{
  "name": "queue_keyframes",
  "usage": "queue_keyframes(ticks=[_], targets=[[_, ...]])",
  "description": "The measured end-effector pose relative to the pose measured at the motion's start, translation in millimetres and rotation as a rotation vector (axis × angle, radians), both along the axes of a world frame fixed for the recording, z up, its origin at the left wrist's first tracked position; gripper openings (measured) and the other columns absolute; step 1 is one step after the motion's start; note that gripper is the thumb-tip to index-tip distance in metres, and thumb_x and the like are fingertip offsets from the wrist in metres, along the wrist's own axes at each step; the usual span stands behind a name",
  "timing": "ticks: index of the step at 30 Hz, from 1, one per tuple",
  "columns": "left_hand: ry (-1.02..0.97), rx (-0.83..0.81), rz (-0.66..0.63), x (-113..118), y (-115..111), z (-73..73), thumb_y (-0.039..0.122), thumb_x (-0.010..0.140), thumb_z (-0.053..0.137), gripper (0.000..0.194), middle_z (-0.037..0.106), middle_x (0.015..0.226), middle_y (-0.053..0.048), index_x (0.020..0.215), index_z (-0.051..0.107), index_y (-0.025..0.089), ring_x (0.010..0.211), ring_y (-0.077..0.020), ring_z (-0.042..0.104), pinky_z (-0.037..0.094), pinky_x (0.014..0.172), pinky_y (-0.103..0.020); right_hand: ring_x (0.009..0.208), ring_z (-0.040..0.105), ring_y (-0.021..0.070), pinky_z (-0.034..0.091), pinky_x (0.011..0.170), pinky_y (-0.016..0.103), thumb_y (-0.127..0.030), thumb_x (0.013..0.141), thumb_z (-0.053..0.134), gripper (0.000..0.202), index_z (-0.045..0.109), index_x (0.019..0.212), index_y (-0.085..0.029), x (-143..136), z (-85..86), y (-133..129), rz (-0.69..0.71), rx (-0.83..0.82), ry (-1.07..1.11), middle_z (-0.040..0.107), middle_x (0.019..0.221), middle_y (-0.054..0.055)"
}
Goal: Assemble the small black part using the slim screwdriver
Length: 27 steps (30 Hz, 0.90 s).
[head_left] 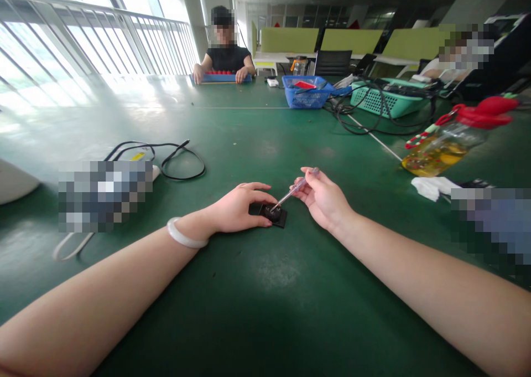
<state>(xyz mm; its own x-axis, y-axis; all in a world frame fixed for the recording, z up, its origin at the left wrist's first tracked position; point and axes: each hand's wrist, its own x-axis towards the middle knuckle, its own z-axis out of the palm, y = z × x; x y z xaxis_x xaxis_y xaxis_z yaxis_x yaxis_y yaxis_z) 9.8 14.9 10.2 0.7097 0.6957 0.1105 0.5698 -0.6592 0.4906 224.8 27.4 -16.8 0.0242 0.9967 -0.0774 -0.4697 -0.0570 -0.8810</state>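
A small black part (274, 213), a round piece on a flat square base, lies on the green table in front of me. My left hand (238, 208), with a white bangle at the wrist, grips it from the left between thumb and fingers. In my right hand (326, 197) is a screwdriver (296, 187) with a clear purplish handle, pinched between thumb and fingers. It slants down to the left, and its tip meets the top of the round piece. Whether the tip sits in a screw is too small to tell.
A black cable (182, 161) lies looped at left, by a blurred-out object (108, 194). On the right stand a red-lidded bottle (440, 147) and crumpled tissue (433, 187). Farther back are a blue basket (307, 97), a green basket (385, 106) with tangled cables, and a seated person (227, 58).
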Motion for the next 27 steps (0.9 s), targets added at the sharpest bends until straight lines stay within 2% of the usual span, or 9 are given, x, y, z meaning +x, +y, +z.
queue_keyframes(ticks=[10, 19, 27], targets=[[-0.022, 0.003, -0.009, 0, 0, -0.7, 0.042, 0.076, 0.068, 0.042, 0.061, 0.124, -0.006, 0.115, 0.064, 0.027, 0.124, -0.0259, 0.048, 0.037, 0.104, -0.038, 0.063, 0.064, 0.0144, 0.054, 0.069, 0.036, -0.033, 0.081, 0.062, 0.017, 0.053, 0.094, -0.025, 5, 3.3, 0, -0.108, 0.186, 0.033, 0.062, 0.066, -0.005], [-0.021, 0.008, -0.006, 0, 0, -0.5, 0.042, 0.075, 0.068, 0.042, 0.059, 0.126, -0.006, 0.115, 0.064, 0.028, 0.124, -0.0261, 0.048, 0.038, 0.103, -0.038, 0.071, 0.064, 0.0149, 0.053, 0.078, 0.04, -0.031, 0.084, 0.056, 0.019, 0.05, 0.102, -0.027, 1, 9.7, -9, -0.004, 0.319, -0.032, 0.061, 0.073, -0.005], [-0.018, 0.01, -0.003, 0, 0, -0.4, 0.044, 0.076, 0.067, 0.043, 0.057, 0.129, -0.008, 0.115, 0.064, 0.027, 0.122, -0.0265, 0.049, 0.038, 0.103, -0.038, 0.079, 0.064, 0.0174, 0.053, 0.077, 0.04, -0.033, 0.085, 0.056, 0.026, 0.048, 0.109, -0.028, 1, 14.4, -14, 0.058, 0.437, -0.118, 0.061, 0.078, -0.004]])
